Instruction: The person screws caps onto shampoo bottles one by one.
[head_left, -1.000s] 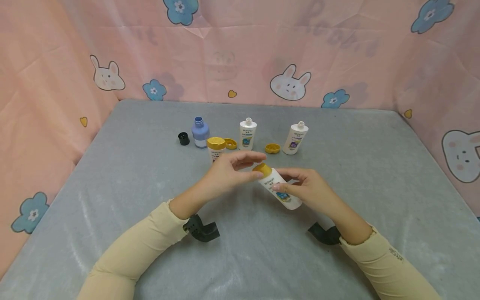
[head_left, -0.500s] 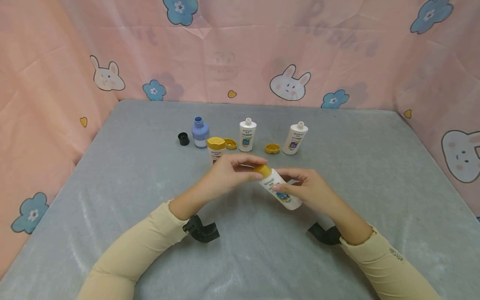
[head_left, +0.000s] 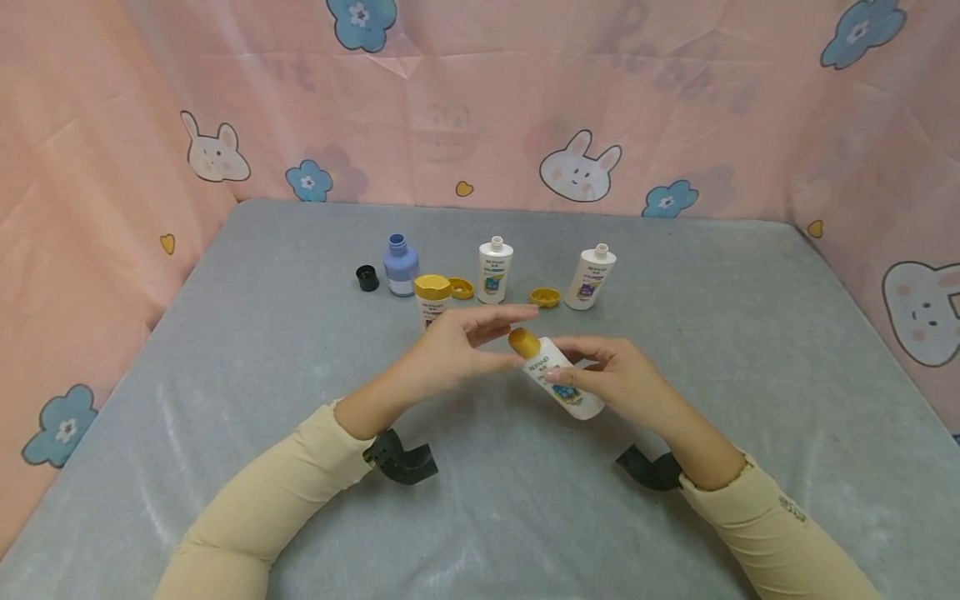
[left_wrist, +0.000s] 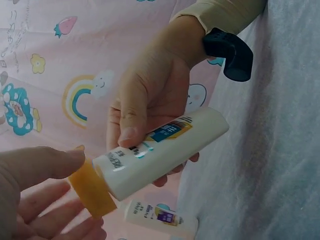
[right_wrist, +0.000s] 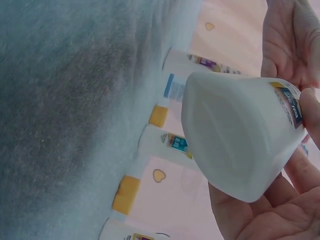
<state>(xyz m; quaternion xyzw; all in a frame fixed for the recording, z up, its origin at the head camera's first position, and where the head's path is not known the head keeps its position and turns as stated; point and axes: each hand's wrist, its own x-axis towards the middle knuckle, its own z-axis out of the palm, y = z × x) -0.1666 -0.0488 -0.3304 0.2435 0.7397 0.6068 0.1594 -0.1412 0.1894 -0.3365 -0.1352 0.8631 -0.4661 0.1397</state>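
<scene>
My right hand [head_left: 626, 379] grips a white shampoo bottle [head_left: 551, 367] around its body, thumb on the label side. The bottle is held tilted, its gold cap [head_left: 524, 342] pointing up toward my left hand [head_left: 465, 342]. That hand lies spread beside the cap, thumb and fingers apart with a gap around it. In the left wrist view, the thumb lies along the edge of the gold cap [left_wrist: 94, 192], and the other fingers extend past it; whether they touch cannot be told. The right wrist view shows the bottle's base [right_wrist: 225, 135] close up.
Behind the hands stand a capless blue bottle [head_left: 401, 267], two capless white bottles [head_left: 494, 271] and a gold-capped white bottle [head_left: 432, 300], partly hidden by my left hand. A black cap [head_left: 367, 277] and gold caps [head_left: 544, 297] lie among them on the grey tabletop [head_left: 300, 250].
My left fingers came together on the gold cap half a second ago and have now spread off it. The cap has turned slightly on the bottle. The right hand stays put.
</scene>
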